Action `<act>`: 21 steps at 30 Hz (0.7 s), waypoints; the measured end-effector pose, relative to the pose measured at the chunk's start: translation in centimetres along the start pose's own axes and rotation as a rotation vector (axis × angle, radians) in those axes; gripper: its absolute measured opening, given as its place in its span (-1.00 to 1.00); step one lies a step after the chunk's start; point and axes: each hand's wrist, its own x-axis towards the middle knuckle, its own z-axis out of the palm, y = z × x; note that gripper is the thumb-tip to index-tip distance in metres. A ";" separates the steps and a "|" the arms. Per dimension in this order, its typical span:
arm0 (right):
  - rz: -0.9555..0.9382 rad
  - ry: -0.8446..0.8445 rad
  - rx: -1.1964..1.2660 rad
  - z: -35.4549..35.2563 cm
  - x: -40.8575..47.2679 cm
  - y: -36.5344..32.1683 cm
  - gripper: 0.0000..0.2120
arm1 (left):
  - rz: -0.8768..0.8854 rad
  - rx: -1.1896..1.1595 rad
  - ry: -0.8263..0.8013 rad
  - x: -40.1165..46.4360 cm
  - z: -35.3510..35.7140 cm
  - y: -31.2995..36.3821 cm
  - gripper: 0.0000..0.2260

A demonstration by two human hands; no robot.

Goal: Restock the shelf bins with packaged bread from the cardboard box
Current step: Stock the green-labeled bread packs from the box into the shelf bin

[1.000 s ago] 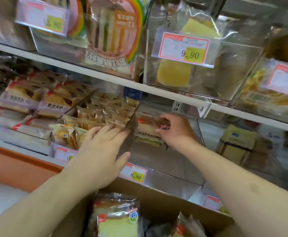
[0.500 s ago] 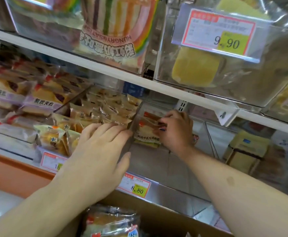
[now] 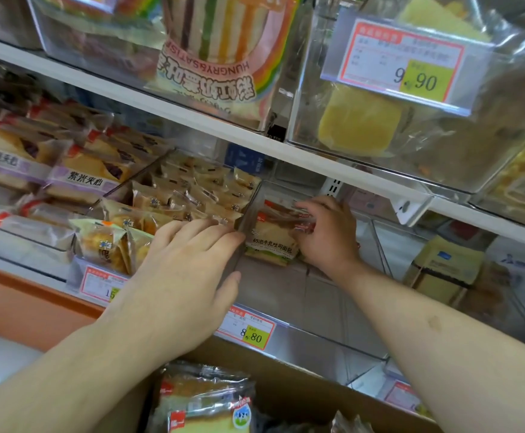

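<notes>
A bread pack [image 3: 272,237] is being seated at the back of the clear bin [image 3: 301,342], pinched by the right hand [image 3: 326,232], while the left hand [image 3: 186,270], fingers flat, steadies the divider; next, another pack [image 3: 205,398] must be fetched from the box [image 3: 304,392] at 6 o'clock.
</notes>
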 end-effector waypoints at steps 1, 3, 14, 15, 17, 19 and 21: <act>0.000 0.011 0.007 -0.1 0.0 0.1 -0.53 | 0.001 0.001 -0.001 -0.1 0.0 0.0 -0.55; 0.006 0.003 -0.007 0.0 0.1 0.3 -0.62 | 0.003 0.006 -0.004 -0.2 -0.1 0.0 -0.55; 0.064 -0.053 0.006 -0.5 0.3 0.4 -0.60 | 0.006 -0.005 -0.023 -0.3 -0.2 -0.1 -0.54; 0.061 -0.055 -0.032 -1.1 0.3 0.7 -0.54 | 0.005 -0.005 -0.025 -0.3 -0.2 -0.1 -0.53; 0.059 -0.078 -0.142 -2.3 0.2 1.6 -0.48 | 0.003 -0.005 -0.032 -0.4 -0.3 -0.1 -0.52; 0.082 -0.104 -0.222 -3.3 0.3 2.8 -0.54 | 0.002 -0.006 -0.039 -0.6 -0.4 0.0 -0.53; 0.135 -0.149 -0.219 -3.7 0.6 3.9 -0.60 | -0.001 -0.002 -0.044 -0.7 -0.4 0.0 -0.53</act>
